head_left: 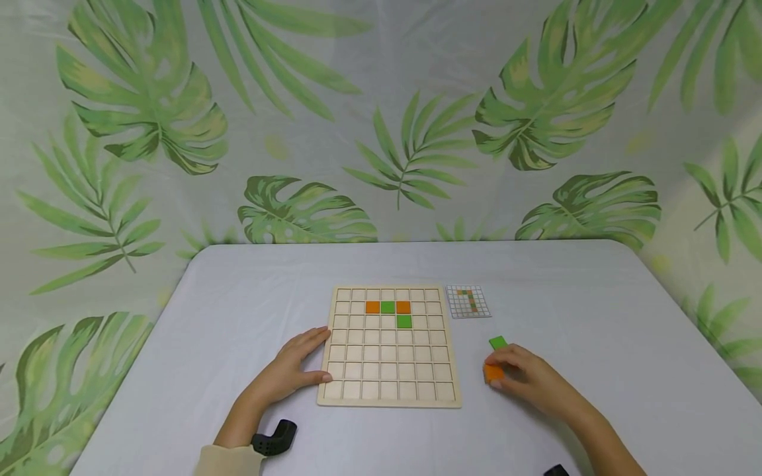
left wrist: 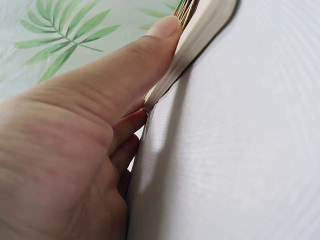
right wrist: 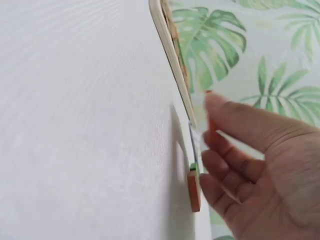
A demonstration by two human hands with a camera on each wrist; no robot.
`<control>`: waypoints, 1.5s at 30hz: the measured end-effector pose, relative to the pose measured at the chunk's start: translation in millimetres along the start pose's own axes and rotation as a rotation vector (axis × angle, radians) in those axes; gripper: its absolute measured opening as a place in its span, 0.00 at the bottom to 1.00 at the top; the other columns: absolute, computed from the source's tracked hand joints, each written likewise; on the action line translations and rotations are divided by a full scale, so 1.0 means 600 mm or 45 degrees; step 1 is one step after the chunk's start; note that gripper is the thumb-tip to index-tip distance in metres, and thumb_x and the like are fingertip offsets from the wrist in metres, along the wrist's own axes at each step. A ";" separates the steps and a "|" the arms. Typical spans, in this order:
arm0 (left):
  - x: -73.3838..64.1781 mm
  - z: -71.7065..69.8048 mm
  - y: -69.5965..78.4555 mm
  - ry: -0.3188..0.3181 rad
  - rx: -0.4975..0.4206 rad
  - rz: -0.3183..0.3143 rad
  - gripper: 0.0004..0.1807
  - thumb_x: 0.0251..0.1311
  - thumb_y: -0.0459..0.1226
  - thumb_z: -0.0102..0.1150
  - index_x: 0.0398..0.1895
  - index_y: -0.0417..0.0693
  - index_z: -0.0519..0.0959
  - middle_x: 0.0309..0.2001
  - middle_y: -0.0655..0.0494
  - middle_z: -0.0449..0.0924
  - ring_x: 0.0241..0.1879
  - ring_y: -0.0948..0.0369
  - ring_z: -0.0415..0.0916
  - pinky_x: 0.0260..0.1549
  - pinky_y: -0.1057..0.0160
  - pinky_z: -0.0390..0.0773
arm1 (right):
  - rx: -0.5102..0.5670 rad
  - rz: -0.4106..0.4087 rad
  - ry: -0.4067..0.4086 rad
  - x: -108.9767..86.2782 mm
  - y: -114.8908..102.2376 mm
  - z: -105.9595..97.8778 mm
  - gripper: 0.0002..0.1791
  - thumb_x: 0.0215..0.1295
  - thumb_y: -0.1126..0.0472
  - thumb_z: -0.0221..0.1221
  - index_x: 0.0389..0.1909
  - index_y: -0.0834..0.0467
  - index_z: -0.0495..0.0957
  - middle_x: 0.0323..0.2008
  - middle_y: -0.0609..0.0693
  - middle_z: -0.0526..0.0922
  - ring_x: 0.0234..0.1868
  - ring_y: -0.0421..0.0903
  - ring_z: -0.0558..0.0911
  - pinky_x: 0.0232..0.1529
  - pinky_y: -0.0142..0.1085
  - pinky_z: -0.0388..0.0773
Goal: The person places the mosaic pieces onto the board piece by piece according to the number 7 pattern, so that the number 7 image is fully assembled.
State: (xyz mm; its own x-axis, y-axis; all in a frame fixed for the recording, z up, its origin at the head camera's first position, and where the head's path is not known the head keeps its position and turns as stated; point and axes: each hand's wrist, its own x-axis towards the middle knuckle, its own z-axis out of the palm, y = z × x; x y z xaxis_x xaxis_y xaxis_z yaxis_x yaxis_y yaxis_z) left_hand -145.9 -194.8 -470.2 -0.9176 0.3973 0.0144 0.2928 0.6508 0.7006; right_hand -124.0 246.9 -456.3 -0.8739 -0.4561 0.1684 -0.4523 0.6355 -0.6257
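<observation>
A wooden grid board (head_left: 360,371) lies on the table with orange and green square tiles in some cells. My left hand (head_left: 293,370) rests at the board's left edge, thumb and fingertips touching it. In the left wrist view the thumb (left wrist: 145,55) lies extended against the board's rim. To the right of the board, my right hand (head_left: 532,382) pinches an orange tile (right wrist: 213,131) between thumb and fingers, above the table. Below those fingers, another orange tile (right wrist: 194,191) lies on the table, with a green tile (head_left: 497,342) just beyond it.
A small printed pattern card (head_left: 468,301) lies beside the board's upper right corner. White cloth covers the table (head_left: 262,284). Behind it hangs a leaf-patterned backdrop (head_left: 321,145). A black wrist device (head_left: 276,437) sits at my left wrist.
</observation>
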 end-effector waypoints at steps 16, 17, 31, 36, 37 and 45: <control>0.000 0.000 -0.002 -0.001 0.016 0.029 0.45 0.43 0.54 0.65 0.66 0.49 0.60 0.66 0.53 0.54 0.66 0.49 0.45 0.59 0.43 0.48 | 0.051 -0.185 0.081 0.117 -0.064 0.038 0.18 0.51 0.65 0.64 0.46 0.58 0.78 0.43 0.45 0.77 0.44 0.43 0.75 0.41 0.39 0.75; 0.000 0.000 -0.002 0.000 0.017 0.029 0.45 0.43 0.54 0.65 0.66 0.49 0.60 0.66 0.53 0.54 0.66 0.49 0.45 0.59 0.43 0.48 | 0.048 -0.192 0.073 0.125 -0.066 0.044 0.18 0.52 0.64 0.64 0.46 0.60 0.77 0.43 0.46 0.77 0.43 0.43 0.75 0.40 0.39 0.75; 0.001 0.001 -0.004 0.004 0.015 0.038 0.45 0.43 0.53 0.65 0.66 0.49 0.61 0.66 0.52 0.55 0.66 0.49 0.46 0.59 0.43 0.47 | 0.089 -0.076 0.081 0.185 -0.078 0.129 0.14 0.52 0.57 0.64 0.41 0.55 0.78 0.39 0.43 0.76 0.38 0.39 0.72 0.38 0.33 0.72; 0.002 0.000 -0.004 0.006 0.019 0.035 0.45 0.43 0.53 0.65 0.66 0.49 0.60 0.66 0.53 0.55 0.66 0.49 0.46 0.59 0.43 0.48 | 0.113 -0.065 0.109 0.188 -0.076 0.139 0.13 0.51 0.59 0.65 0.40 0.55 0.80 0.38 0.43 0.73 0.38 0.39 0.71 0.39 0.34 0.72; 0.002 0.000 -0.005 0.006 0.020 0.035 0.45 0.43 0.53 0.65 0.66 0.49 0.60 0.66 0.53 0.55 0.65 0.49 0.46 0.59 0.43 0.48 | 0.116 -0.062 0.108 0.188 -0.076 0.140 0.13 0.51 0.58 0.65 0.40 0.55 0.80 0.38 0.43 0.73 0.38 0.39 0.71 0.39 0.34 0.72; 0.002 0.002 -0.007 0.017 0.014 0.041 0.46 0.42 0.54 0.65 0.65 0.48 0.61 0.66 0.52 0.55 0.65 0.48 0.46 0.59 0.43 0.48 | 0.137 0.010 0.052 0.182 -0.083 0.128 0.19 0.52 0.57 0.65 0.46 0.56 0.78 0.41 0.45 0.74 0.37 0.41 0.70 0.36 0.33 0.71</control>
State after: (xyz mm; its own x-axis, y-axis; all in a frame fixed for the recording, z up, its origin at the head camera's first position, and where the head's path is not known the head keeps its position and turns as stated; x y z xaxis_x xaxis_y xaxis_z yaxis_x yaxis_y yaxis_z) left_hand -148.0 -196.3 -473.6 -0.9112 0.4093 0.0464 0.3249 0.6450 0.6917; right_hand -183.3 117.6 -464.9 -0.8850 -0.4239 0.1927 -0.4253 0.5675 -0.7051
